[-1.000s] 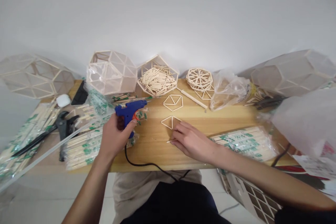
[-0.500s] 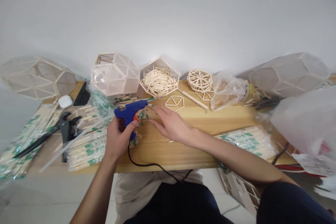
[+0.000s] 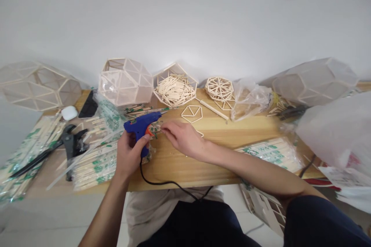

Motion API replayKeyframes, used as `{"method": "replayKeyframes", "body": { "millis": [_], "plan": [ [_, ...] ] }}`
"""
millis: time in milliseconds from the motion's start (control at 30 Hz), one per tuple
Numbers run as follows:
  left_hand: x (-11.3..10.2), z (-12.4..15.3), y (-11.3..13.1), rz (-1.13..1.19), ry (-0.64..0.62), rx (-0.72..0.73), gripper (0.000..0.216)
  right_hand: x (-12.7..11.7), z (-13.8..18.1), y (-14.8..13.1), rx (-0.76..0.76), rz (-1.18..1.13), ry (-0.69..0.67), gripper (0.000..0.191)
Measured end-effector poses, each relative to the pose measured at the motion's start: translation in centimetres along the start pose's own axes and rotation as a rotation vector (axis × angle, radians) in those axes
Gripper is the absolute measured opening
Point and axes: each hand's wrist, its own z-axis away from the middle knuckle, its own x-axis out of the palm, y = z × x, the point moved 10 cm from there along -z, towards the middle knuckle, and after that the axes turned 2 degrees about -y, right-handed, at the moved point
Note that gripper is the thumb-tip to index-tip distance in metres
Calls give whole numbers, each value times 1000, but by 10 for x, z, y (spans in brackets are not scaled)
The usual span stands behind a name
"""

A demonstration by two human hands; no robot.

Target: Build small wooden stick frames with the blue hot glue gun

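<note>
The left hand [image 3: 129, 154] is closed around the handle of the glue gun [image 3: 142, 124], thumb beside the orange trigger [image 3: 148, 130], nozzle directed right. The right hand [image 3: 185, 137] is positioned just right of the glue gun, fingertips drawn together (whether they pinch a stick cannot be determined), and obstructs most of a stick frame [image 3: 199, 133]. Farther behind the glue gun stands a basket of cut sticks [image 3: 175, 89]; left of it lies a black cutter [image 3: 69, 146].
</note>
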Motion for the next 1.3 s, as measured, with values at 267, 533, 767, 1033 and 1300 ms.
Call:
{"method": "replayKeyframes", "body": {
  "millis": [267, 533, 767, 1033, 1300],
  "plan": [
    [10, 9, 13, 325, -99, -5, 18, -2, 13, 7, 57, 129, -106, 16],
    [22, 9, 2, 367, -137, -31, 14, -26, 75, 14, 43, 126, -179, 6],
    [29, 9, 2, 339, -197, -34, 17, -9, 108, 16, 96, 208, -186, 16],
    [32, 5, -8, 44, -277, -25, 30, -10, 96, 12, 53, 184, -101, 15],
    [30, 2, -13, 76, -206, -62, 32, -3, 101, 16, -23, 224, -130, 36]
  ]
}}
